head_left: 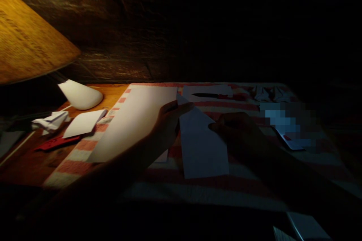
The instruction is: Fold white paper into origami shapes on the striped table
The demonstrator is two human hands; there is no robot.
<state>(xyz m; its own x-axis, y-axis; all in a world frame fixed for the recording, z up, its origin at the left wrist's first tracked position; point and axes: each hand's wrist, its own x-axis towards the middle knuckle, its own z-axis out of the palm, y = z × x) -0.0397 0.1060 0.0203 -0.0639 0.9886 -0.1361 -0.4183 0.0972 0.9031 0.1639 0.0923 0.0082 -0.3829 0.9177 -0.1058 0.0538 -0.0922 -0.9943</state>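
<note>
Between my two hands is a folded sheet of white paper [202,147], its top narrowing to a point and its lower end squared. My left hand [169,116] grips its upper left edge, thumb and fingers closed near the tip. On the right edge, my right hand [234,128] pinches the paper between thumb and fingers. A large white sheet [135,120] lies flat on the striped cloth beyond my left forearm. Behind the folded paper, a knife [207,95] with a dark blade rests on another white sheet [186,92]. Dim light hides much of my right hand's fingers.
A lamp with a yellow shade [31,41] and white base [80,94] stands at the left. Near it lie crumpled folded paper [52,121], a small paper stack [84,122] and a red tool [58,142]. Folded paper shapes [261,93] and a lit, blurred-out device [291,145] sit right.
</note>
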